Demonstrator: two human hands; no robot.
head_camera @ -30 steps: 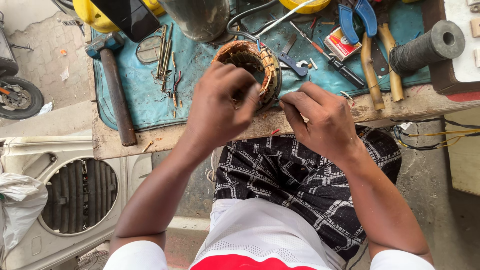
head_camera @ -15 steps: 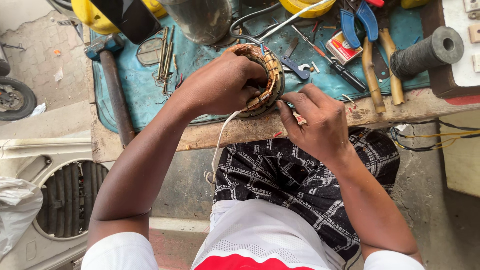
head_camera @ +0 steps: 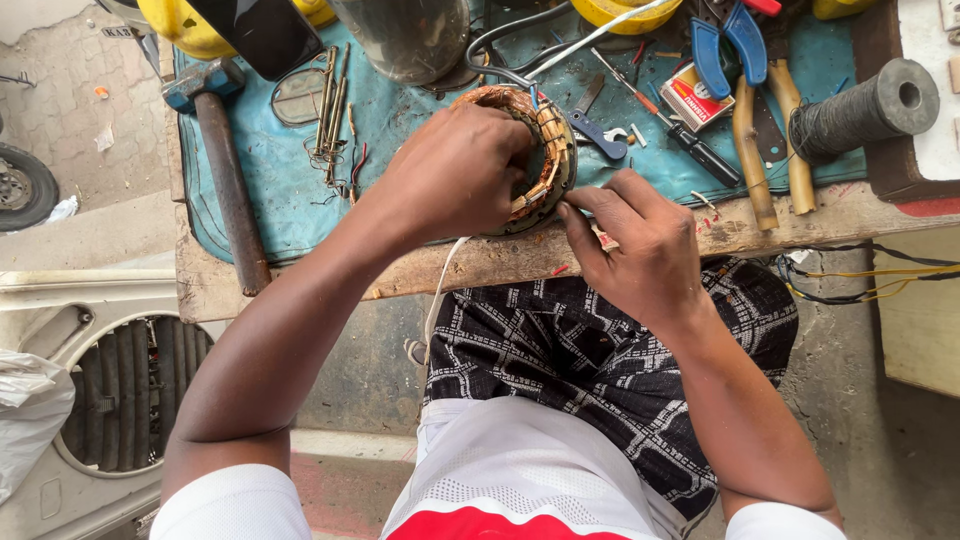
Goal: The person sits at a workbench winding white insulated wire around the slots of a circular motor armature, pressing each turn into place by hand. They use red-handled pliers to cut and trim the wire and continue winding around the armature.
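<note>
- We had our left hand (head_camera: 455, 175) clamped over the left side of the motor stator (head_camera: 535, 155), a ring wound with copper wire, holding it tilted on the teal mat (head_camera: 270, 200) at the near edge of the wooden bench (head_camera: 480, 262).
- Our right hand (head_camera: 645, 250) was curled, with thumb and forefinger pinched at the lower right rim of the stator; what they nipped was too small for us to tell.
- A white cord (head_camera: 437, 295) hung from under the stator over the bench edge toward our lap.
- A hammer (head_camera: 222, 165) lay well to the left on the mat, thin metal rods (head_camera: 330, 110) between it and our left hand.
- Right of the stator we saw a black-handled screwdriver (head_camera: 690, 145), blue-handled pliers (head_camera: 728, 45), two wooden-handled tools (head_camera: 770, 140) and a spool of dark thread (head_camera: 870, 105).
</note>
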